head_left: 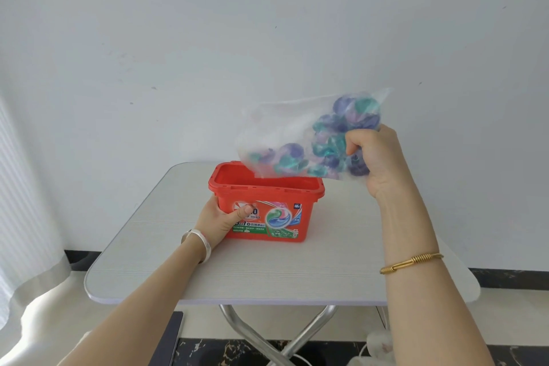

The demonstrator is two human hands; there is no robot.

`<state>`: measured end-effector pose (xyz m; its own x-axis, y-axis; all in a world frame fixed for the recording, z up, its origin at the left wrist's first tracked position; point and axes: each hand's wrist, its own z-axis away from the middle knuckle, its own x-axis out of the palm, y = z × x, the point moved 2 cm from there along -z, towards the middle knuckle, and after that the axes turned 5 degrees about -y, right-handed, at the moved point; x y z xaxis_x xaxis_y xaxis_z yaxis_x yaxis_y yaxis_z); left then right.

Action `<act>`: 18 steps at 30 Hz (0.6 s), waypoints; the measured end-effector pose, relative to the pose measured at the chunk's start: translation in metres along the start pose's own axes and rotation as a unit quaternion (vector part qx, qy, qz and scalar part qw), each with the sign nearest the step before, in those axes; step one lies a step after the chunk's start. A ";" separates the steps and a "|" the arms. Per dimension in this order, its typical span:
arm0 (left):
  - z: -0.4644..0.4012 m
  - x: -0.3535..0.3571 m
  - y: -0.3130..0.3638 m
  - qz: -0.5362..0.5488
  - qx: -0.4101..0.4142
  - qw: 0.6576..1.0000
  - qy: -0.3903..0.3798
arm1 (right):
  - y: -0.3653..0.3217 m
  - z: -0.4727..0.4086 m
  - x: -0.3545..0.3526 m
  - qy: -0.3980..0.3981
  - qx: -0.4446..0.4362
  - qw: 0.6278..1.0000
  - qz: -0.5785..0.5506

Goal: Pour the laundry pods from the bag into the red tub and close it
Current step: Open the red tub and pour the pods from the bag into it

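Observation:
The red tub (264, 187) stands open on the small table, its printed label facing me. My left hand (221, 221) grips its left front corner, thumb on the label. My right hand (375, 157) holds a clear plastic bag (282, 131) tilted above the tub's right side, its lower left end dipping over the rim. Several purple and teal laundry pods (332, 142) lie bunched inside the bag. The tub's inside looks bare where I can see it. No lid is in view.
The pale grey table (178, 261) has rounded corners and crossed metal legs (279, 336). A white wall stands close behind it. A white curtain (23, 217) hangs at the left. Dark marbled floor shows below.

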<state>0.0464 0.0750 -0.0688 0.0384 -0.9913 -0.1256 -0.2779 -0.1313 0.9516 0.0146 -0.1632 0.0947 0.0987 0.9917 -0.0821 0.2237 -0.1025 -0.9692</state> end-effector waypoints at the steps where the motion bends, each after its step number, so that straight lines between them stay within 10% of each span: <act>1: 0.000 0.000 -0.001 0.000 -0.003 1.000 0.001 | 0.002 0.001 0.001 -0.008 0.009 1.000 0.009; 18: 0.000 0.001 0.000 0.000 0.000 1.000 0.004 | -0.016 0.001 0.014 -0.013 -0.030 0.998 0.060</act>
<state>0.0464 0.0741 -0.0689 0.0465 -0.9914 -0.1223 -0.2773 -0.1305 0.9519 0.0118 -0.1475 0.1094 0.1044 0.9734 -0.2039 0.2694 -0.2250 -0.9364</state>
